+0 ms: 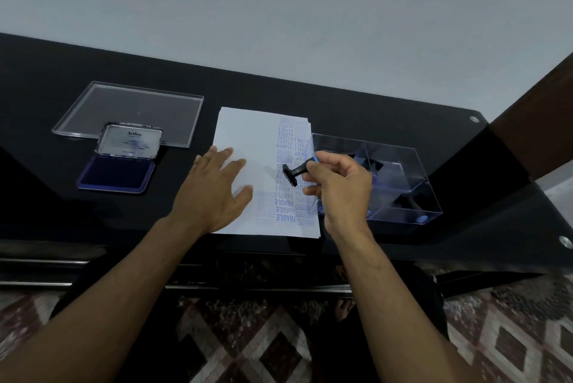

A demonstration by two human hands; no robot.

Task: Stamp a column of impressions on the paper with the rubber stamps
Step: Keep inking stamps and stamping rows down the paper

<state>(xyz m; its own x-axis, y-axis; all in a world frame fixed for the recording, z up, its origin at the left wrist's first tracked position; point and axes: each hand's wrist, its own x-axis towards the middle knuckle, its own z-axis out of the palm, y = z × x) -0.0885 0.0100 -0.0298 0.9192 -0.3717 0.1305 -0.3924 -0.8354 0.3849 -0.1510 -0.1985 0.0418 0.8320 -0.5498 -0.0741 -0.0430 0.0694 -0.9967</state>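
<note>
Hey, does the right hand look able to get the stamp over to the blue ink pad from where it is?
Probably yes, though the left hand, flat on the white paper, lies between the right hand holding the black rubber stamp and the open blue ink pad.

Black rubber stamp (294, 172) tilted sideways above white, blue-stamped paper (248, 147) flat on table.

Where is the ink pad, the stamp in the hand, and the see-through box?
ink pad (116, 176), head view, on the dark blue inking surface.
rubber stamp (294, 172), head view, on its black handle near the base.
clear plastic box (415, 165), head view, on its right wall.
</note>
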